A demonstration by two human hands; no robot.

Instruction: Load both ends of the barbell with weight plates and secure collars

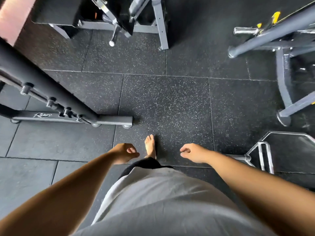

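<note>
As left hand (125, 153), right hand (192, 153) dangle, speckled tiles (165, 103)

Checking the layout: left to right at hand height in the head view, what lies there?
Left hand → bare foot → right hand → chrome hexagonal steel bar frame lying on the black speckled rubber floor.

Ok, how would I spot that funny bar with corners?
Look at the dark speckled floor, on the person's right side. Just past the right hand lies a shiny hexagonal bar. Unlike the grey machines around, it is a flat chrome frame.
</note>
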